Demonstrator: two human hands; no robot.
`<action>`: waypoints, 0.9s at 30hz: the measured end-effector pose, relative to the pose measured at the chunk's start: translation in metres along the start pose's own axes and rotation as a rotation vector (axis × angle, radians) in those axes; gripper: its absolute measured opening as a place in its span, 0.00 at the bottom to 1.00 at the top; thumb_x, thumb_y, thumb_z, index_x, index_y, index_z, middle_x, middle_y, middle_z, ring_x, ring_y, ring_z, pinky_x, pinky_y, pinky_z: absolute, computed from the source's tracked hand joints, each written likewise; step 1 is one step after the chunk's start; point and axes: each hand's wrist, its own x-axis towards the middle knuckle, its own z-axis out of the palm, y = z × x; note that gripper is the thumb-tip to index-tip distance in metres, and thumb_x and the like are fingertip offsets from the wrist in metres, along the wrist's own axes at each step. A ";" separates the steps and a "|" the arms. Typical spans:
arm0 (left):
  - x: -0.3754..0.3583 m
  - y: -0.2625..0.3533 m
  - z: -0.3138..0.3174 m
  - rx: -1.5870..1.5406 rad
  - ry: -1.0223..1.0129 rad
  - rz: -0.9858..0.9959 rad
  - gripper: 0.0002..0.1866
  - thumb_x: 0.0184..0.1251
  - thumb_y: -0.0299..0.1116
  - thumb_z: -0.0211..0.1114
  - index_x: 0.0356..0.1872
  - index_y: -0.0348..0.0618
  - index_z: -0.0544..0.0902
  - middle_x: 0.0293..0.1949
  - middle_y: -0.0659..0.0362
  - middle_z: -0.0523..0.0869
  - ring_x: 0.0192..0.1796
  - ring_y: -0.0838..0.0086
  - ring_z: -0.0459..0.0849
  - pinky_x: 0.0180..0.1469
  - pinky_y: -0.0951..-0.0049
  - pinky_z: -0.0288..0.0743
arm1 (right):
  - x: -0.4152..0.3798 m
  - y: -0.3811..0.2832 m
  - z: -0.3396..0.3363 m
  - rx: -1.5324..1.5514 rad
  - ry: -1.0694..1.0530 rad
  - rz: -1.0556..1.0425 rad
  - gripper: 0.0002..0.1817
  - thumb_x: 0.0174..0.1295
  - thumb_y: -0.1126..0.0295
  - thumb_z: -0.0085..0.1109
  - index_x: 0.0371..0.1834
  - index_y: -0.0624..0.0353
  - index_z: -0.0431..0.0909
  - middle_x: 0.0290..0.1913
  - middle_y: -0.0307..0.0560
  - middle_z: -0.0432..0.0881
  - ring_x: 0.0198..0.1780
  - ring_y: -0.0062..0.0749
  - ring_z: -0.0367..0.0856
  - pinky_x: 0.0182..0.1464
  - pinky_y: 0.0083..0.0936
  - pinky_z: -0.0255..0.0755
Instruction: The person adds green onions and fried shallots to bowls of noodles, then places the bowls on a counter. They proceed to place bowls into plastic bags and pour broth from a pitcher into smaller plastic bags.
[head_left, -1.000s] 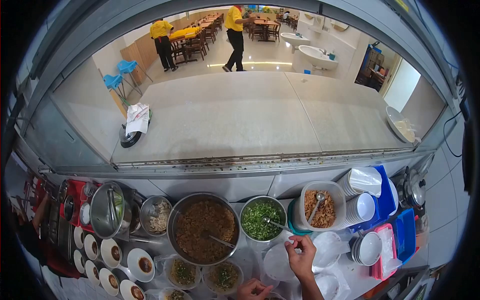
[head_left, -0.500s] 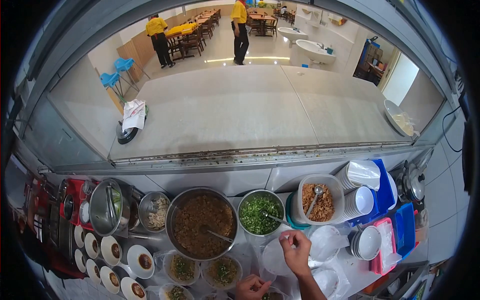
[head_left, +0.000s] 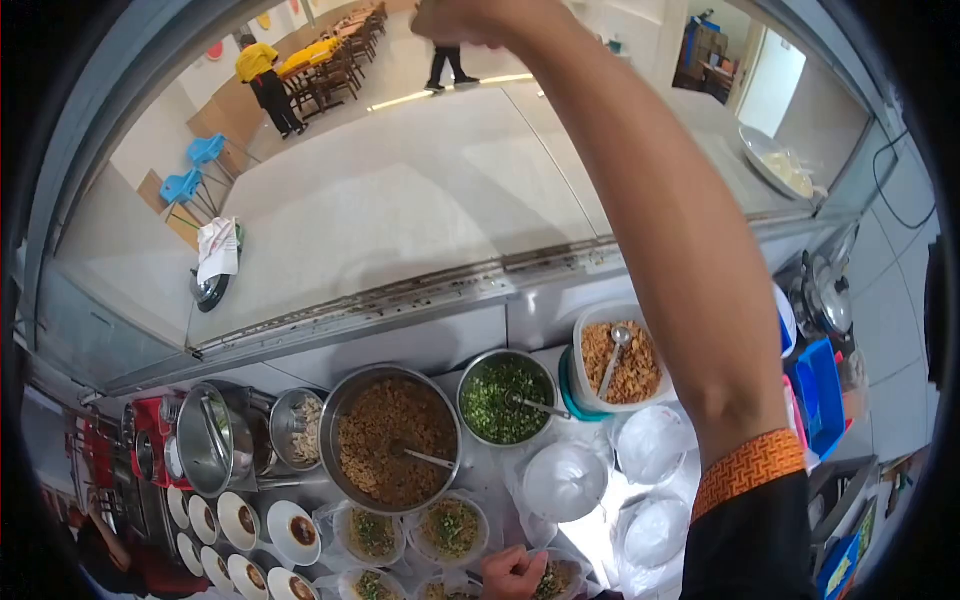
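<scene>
Beyond the steel bowl of greens [head_left: 506, 356], stretched high

Held the right hand [head_left: 468, 22] there, with fingers too blurred to tell. Had the left hand [head_left: 513, 574] nearer than the bowl, by bagged noodles [head_left: 562, 580], with bent fingers; could not tell any grip. Seemed mid-reach, likely needing clearance. Right of the bowl, saw a smooth, squarish tub [head_left: 620, 406]; nearer, 3 round bowls [head_left: 565, 482] in crinkled plastic.

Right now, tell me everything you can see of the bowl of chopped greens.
The round bowl looks like shiny metal, with a bright rim. It stands upright, holding chopped greens. A metal-looking spoon rests in it, handle leaning over the rim to the picture's right. The bowl sits between a larger metal bowl and a pale plastic tub; whether it touches either is unclear. Neither the left hand nor the right hand touches it.
</scene>
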 end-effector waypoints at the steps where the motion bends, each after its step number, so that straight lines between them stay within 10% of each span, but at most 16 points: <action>1: 0.000 -0.003 0.002 -0.026 0.013 0.010 0.20 0.61 0.29 0.66 0.16 0.41 0.63 0.14 0.59 0.58 0.16 0.76 0.57 0.19 0.70 0.53 | -0.014 -0.003 -0.001 0.053 -0.015 -0.034 0.31 0.46 0.64 0.59 0.57 0.61 0.71 0.45 0.60 0.82 0.48 0.51 0.82 0.51 0.41 0.75; 11: 0.002 -0.008 0.009 0.153 0.120 0.176 0.21 0.57 0.28 0.67 0.15 0.40 0.63 0.13 0.58 0.58 0.16 0.75 0.56 0.18 0.70 0.52 | -0.139 0.020 0.081 0.156 -0.053 -0.043 0.31 0.46 0.73 0.53 0.59 0.64 0.68 0.35 0.60 0.82 0.38 0.55 0.82 0.42 0.46 0.76; 19: -0.006 -0.013 0.006 0.048 0.050 0.007 0.19 0.58 0.28 0.66 0.16 0.39 0.65 0.13 0.59 0.60 0.16 0.74 0.58 0.19 0.70 0.55 | -0.238 -0.003 0.046 0.943 -0.198 0.044 0.22 0.49 0.80 0.56 0.51 0.66 0.75 0.18 0.42 0.72 0.20 0.26 0.70 0.27 0.24 0.67; 23: -0.004 -0.011 0.005 0.075 0.050 0.046 0.15 0.59 0.26 0.64 0.18 0.39 0.68 0.13 0.58 0.61 0.16 0.73 0.59 0.18 0.70 0.55 | -0.280 -0.002 0.051 1.204 -0.297 0.224 0.07 0.52 0.78 0.61 0.31 0.61 0.71 0.18 0.30 0.61 0.22 0.12 0.58 0.24 0.15 0.56; 27: 0.003 -0.007 0.003 0.139 -0.004 0.291 0.14 0.60 0.24 0.62 0.18 0.40 0.68 0.14 0.59 0.60 0.16 0.74 0.58 0.18 0.70 0.55 | -0.299 0.014 0.060 1.226 -0.320 0.386 0.24 0.53 0.75 0.67 0.18 0.52 0.55 0.19 0.27 0.59 0.23 0.09 0.54 0.23 0.14 0.51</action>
